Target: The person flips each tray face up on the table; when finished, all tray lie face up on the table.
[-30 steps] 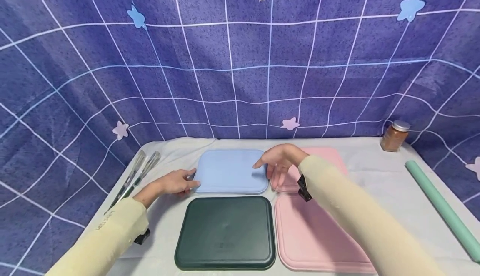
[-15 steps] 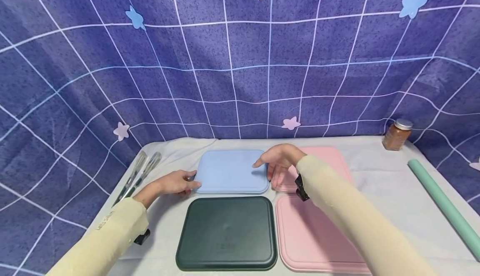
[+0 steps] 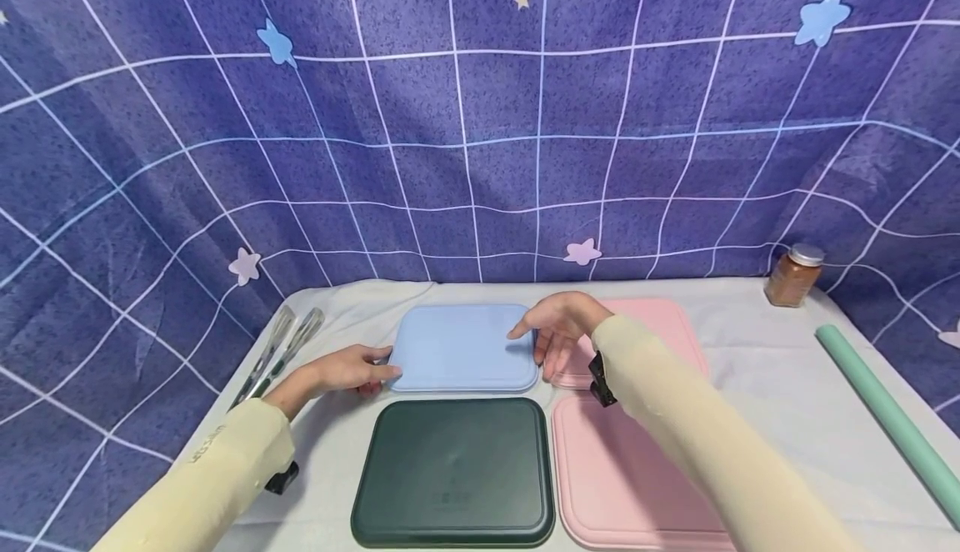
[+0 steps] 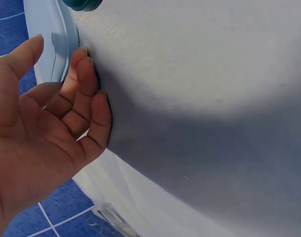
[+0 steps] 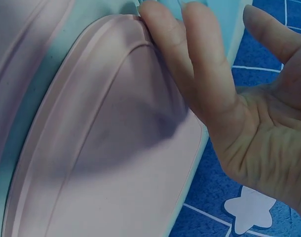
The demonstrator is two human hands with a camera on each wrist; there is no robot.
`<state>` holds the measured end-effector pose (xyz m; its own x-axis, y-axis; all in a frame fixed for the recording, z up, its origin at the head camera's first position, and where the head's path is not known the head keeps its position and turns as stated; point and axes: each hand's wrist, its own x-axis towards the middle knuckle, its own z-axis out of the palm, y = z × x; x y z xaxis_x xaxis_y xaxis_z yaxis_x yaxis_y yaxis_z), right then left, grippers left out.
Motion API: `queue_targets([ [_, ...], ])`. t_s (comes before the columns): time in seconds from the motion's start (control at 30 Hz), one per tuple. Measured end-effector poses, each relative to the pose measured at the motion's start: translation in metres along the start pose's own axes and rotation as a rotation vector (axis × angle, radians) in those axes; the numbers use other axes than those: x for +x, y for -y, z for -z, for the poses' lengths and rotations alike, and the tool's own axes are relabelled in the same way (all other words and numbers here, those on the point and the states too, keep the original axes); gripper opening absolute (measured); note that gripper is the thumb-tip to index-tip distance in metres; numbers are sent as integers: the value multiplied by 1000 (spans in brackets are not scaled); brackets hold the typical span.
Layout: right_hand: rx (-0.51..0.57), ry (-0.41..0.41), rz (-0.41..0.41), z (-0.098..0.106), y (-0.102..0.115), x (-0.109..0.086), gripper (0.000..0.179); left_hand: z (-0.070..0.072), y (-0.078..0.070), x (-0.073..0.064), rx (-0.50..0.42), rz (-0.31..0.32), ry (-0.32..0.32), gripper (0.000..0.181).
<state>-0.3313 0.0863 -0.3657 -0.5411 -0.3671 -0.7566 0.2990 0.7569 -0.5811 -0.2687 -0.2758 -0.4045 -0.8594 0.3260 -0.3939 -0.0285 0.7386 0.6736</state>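
Observation:
In the head view a light blue rectangular lid-like board [image 3: 453,348] with rounded corners lies flat at the back middle. My left hand [image 3: 347,370] is at its left edge, its thumb raised over the rim and its fingers loosely bent against or close to the side, as the left wrist view shows. On the opposite edge my right hand [image 3: 558,328] has its fingers lowered between the blue board and the rear pink board [image 3: 663,331]. Its thumb and index finger point over the blue surface; the right wrist view shows the thumb spread, pinching nothing.
A dark green board [image 3: 453,473] lies in front of the blue one, beside a front pink board [image 3: 630,485], partly under my right sleeve. Metal tongs [image 3: 296,339] lie at the left edge. A brown-filled jar [image 3: 793,277] and a green roll [image 3: 885,419] are on the right.
The head view shifts slightly. Both hands and the boards keep the same places relative to each other.

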Motion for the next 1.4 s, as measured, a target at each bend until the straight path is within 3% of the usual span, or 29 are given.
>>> queue_targets([
  [0.23, 18, -22, -21, -2, 3, -1, 66, 0, -2, -1, -18, 0, 4, 80],
  [0.8, 2, -25, -8, -4, 1, 7, 47, 7, 11, -4, -123, 12, 29, 83],
  [1.17, -28, -74, -4, -12, 6, 9, 48, 16, 3, -15, -181, -35, -68, 79],
  [1.4, 40, -127, 25, -19, 4, 14, 39, 22, -7, -17, -170, -57, -132, 78],
])
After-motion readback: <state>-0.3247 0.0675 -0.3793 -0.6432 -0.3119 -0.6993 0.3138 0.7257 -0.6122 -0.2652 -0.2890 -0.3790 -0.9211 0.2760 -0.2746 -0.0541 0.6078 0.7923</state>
